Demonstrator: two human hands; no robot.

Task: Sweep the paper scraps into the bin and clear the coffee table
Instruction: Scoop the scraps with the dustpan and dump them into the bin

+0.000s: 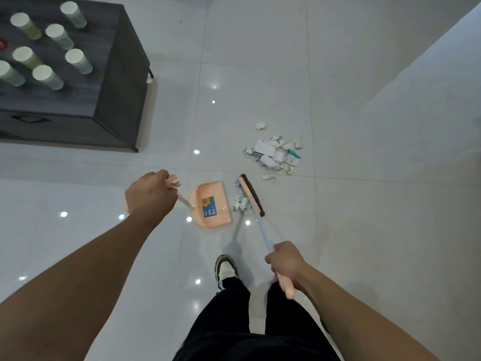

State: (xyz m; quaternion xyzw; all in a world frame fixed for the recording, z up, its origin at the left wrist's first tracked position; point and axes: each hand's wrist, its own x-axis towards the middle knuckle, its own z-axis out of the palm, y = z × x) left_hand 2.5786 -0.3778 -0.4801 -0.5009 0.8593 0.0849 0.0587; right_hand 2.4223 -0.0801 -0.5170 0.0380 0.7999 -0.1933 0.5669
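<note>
My left hand (149, 195) grips the handle of an orange dustpan (212, 205) that rests on the white tile floor. My right hand (285, 261) grips the pale handle of a broom, whose head (251, 195) lies just right of the dustpan's mouth. A few paper scraps (240, 202) sit between the broom head and the dustpan. A larger pile of torn paper scraps (276, 154) lies on the floor beyond the broom. One crumpled scrap (260, 125) lies farther out. The dark coffee table (114, 82) stands at the upper left.
Several pale green paper cups (78, 60) stand upside down on the coffee table. My shoe (226, 267) and dark trousers are below the broom. A white wall (429, 87) runs along the right side. No bin is in view.
</note>
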